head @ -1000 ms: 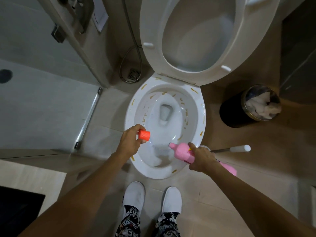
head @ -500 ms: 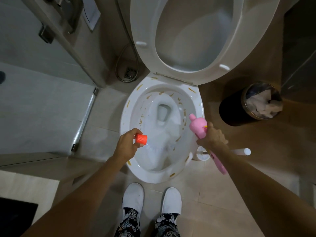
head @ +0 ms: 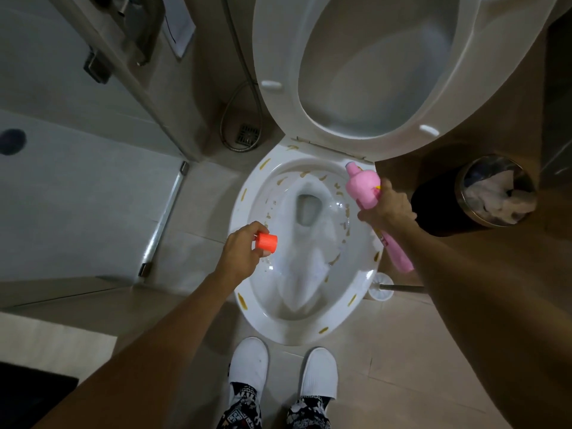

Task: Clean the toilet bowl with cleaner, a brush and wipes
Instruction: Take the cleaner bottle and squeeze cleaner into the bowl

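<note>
my right hand is clamped around the middle of the pink bottle, right of centre in the frame. the bottle is tipped, its uncapped neck pointing toward the upper left, over the back right of the bowl rim, just below the raised seat. its base sticks out lower right past my wrist.

my left hand sits left of centre, fingers pinched shut on the orange cap, over the bowl's left edge. the two hands are well apart, with the bowl opening between them.

the bowl fills the middle of the frame. white foamy cleaner runs down its inside toward the near end, and yellow-brown smears dot the rim and the inner wall. the lid and seat stand up together at the top of the frame.

the brush lies on the floor just beside the bowl's lower right, its white head near the rim and its handle running right, under my forearm.

a dark bin with crumpled white paper in it stands at the right of the frame. a metal hose loops by a floor drain upper left of the bowl. my white slippers are at the bottom centre, toes close to the bowl's front.
</note>
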